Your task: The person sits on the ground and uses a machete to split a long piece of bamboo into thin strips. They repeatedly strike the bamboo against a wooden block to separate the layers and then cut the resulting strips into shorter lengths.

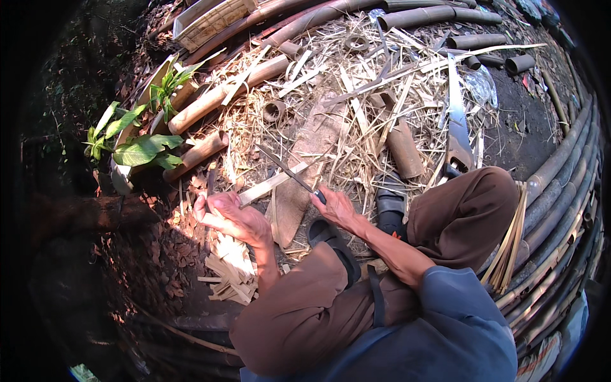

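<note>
My right hand (337, 207) is closed around the dark handle of a knife (287, 168), whose long narrow blade points up and left. My left hand (242, 219) has its fingers curled in, with the near end of a pale, flat bamboo strip (272, 183) in its grip. The strip slants up to the right, and the knife blade crosses over it. Beneath both lies a worn wooden board (310, 153) on the ground. Below my left hand sits a heap of short split bamboo pieces (233, 270).
A handsaw (457, 130) lies at the right beyond my knee. Cut bamboo tubes (404, 149) and shavings (369, 70) cover the ground ahead. Long bamboo poles (554, 191) line the right side. Leafy plants (143, 151) and a pale crate (210, 24) are at the left and back.
</note>
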